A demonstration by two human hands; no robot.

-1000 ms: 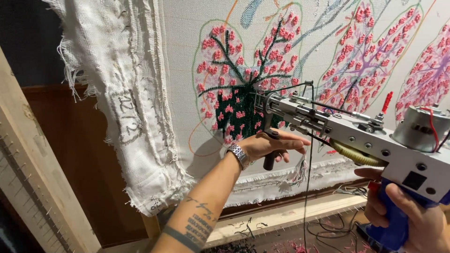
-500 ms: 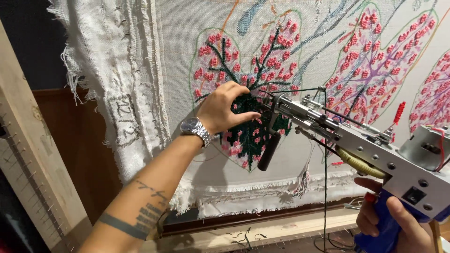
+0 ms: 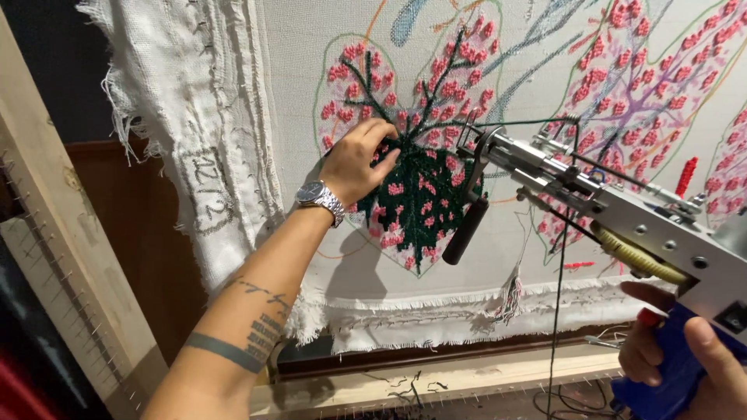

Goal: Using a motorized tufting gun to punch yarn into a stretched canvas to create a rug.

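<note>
The left hand (image 3: 359,159) presses spread fingers flat on the dark green tufted leaf (image 3: 420,194) near the stretched cloth's (image 3: 311,47) lower edge; the right hand (image 3: 685,362) grips the tufting gun's (image 3: 591,198) blue handle; its needle sits just beside those fingers and might nick them.
</note>
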